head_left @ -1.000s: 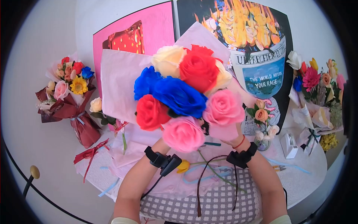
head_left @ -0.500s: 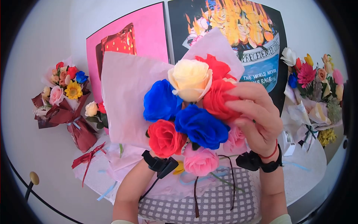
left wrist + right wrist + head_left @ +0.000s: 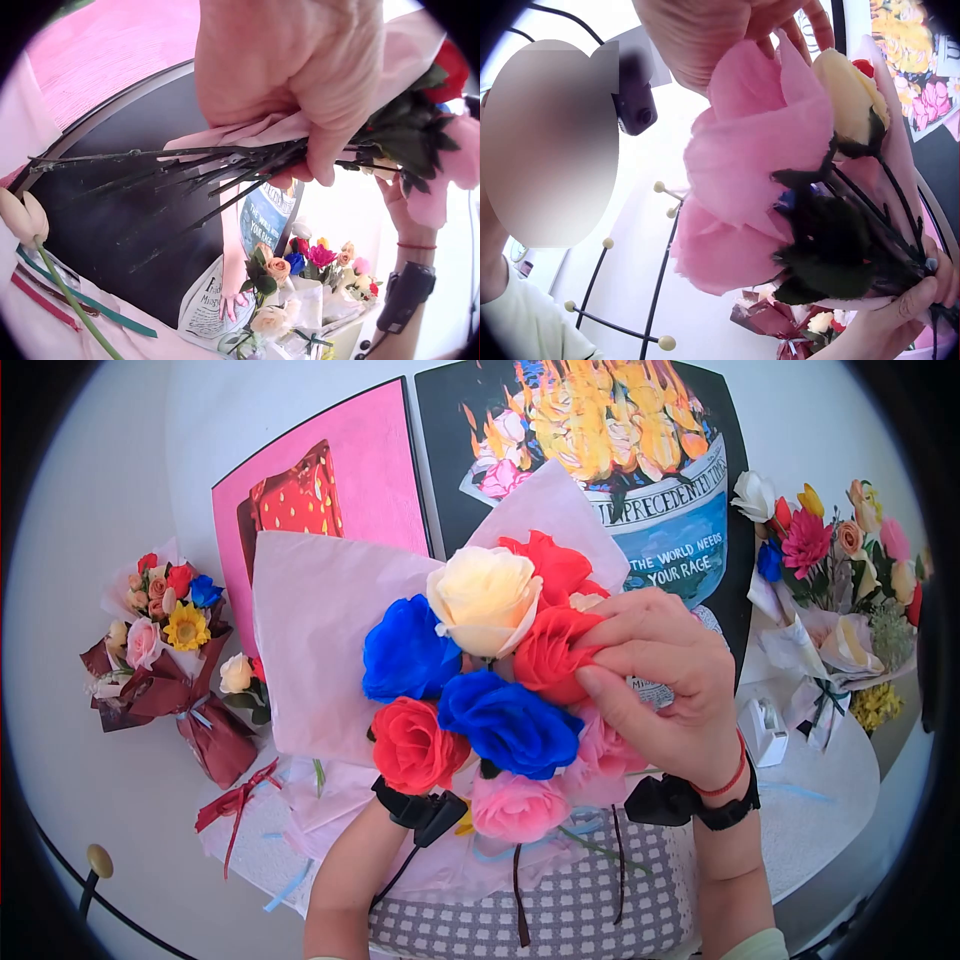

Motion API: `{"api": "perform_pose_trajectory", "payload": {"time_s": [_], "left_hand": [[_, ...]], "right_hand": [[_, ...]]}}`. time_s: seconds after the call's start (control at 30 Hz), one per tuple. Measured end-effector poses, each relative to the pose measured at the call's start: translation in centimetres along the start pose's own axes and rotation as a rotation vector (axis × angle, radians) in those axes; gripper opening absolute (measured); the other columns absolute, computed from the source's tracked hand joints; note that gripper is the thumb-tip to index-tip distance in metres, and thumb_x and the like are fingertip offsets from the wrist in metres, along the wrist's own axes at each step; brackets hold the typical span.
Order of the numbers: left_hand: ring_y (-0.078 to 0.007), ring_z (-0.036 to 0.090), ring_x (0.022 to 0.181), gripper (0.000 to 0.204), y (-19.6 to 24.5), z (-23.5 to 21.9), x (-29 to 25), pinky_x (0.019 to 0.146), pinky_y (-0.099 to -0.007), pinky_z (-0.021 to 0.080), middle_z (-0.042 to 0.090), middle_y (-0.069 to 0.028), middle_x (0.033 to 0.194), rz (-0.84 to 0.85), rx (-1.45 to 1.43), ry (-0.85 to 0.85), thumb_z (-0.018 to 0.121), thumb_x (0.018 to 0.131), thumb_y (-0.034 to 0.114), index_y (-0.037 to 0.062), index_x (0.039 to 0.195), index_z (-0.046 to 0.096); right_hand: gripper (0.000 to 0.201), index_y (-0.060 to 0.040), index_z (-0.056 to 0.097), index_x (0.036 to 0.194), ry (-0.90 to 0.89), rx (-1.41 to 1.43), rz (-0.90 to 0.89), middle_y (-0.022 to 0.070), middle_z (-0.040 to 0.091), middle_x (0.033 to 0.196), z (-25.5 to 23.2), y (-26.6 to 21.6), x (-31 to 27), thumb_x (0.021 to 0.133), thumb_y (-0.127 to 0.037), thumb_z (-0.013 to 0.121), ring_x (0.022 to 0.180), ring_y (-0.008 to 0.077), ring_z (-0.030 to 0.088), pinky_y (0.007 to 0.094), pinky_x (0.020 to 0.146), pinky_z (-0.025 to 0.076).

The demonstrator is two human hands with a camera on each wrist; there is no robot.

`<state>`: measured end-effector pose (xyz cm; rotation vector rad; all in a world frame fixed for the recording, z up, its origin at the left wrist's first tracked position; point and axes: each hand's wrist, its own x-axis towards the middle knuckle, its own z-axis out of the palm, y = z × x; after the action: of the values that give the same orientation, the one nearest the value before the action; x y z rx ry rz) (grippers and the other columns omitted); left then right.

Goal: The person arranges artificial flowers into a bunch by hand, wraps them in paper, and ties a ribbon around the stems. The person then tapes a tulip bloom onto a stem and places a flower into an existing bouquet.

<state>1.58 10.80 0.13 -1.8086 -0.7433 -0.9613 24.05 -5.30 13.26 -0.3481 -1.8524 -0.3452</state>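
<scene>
A bouquet of fabric-like roses faces me in the head view. A cream rose [image 3: 485, 595] tops two blue roses [image 3: 515, 725], with red roses [image 3: 418, 745] and pink roses [image 3: 518, 807] around them. Pale pink wrapping paper [image 3: 315, 630] fans out behind. My left hand [image 3: 292, 75] grips the bundled dark stems [image 3: 217, 161] and the gathered paper; in the head view it is hidden behind the blooms. On the bouquet's right side, my right hand [image 3: 670, 680] pinches a red rose [image 3: 545, 658] at its outer petals between thumb and fingers.
A maroon-wrapped bouquet [image 3: 195, 690] stands at left, a white-wrapped bouquet [image 3: 835, 620] at right. Beside the latter is a white tape dispenser [image 3: 765, 730]. Two pictures lean at the back. A checked cushion [image 3: 430, 920] lies in front, with cut ribbons [image 3: 240, 800] on the table.
My right hand has come up from behind the lower blooms to the red rose on the right. The bouquet has tipped, with the cream rose now more upright, and sits slightly lower.
</scene>
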Motion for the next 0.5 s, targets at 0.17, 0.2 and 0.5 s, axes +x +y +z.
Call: {"api": "perform_pose_trajectory", "payload": {"time_s": [0.17, 0.2, 0.5], "left_hand": [[-0.0270, 0.049, 0.101, 0.040, -0.2, 0.0, 0.0, 0.084, -0.0342, 0.040, 0.053, -0.0128, 0.108, 0.041, 0.069, 0.019, 0.060, 0.074, 0.014, 0.0067, 0.112, 0.050], [-0.0269, 0.049, 0.101, 0.040, -0.3, 0.0, -0.1, 0.085, -0.0341, 0.040, 0.053, -0.0127, 0.108, 0.049, 0.082, 0.022, 0.060, 0.074, 0.014, 0.0067, 0.112, 0.050], [-0.0262, 0.049, 0.101, 0.040, -0.3, 0.2, -0.2, 0.085, -0.0338, 0.039, 0.053, -0.0125, 0.108, 0.117, 0.193, 0.060, 0.060, 0.074, 0.014, 0.0066, 0.113, 0.050]], "right_hand": [[0.008, -0.0016, 0.060, 0.071, -0.041, -0.029, -0.040, 0.0077, 0.060, 0.080, 0.0, 0.0, 0.0, 0.064, 0.000, 0.064, 0.084, 0.0245, 0.057, 0.0336, 0.077, 0.041], [0.008, -0.0009, 0.060, 0.076, -0.042, -0.021, -0.048, 0.0094, 0.060, 0.084, -0.2, 0.0, 0.0, 0.069, -0.005, 0.062, 0.086, 0.0239, 0.056, 0.0332, 0.078, 0.041], [0.020, 0.0034, 0.056, 0.096, 0.261, 0.331, 0.096, 0.0111, 0.058, 0.093, 0.2, 1.4, -0.6, 0.084, -0.013, 0.054, 0.090, 0.0190, 0.054, 0.0278, 0.079, 0.040]]}}
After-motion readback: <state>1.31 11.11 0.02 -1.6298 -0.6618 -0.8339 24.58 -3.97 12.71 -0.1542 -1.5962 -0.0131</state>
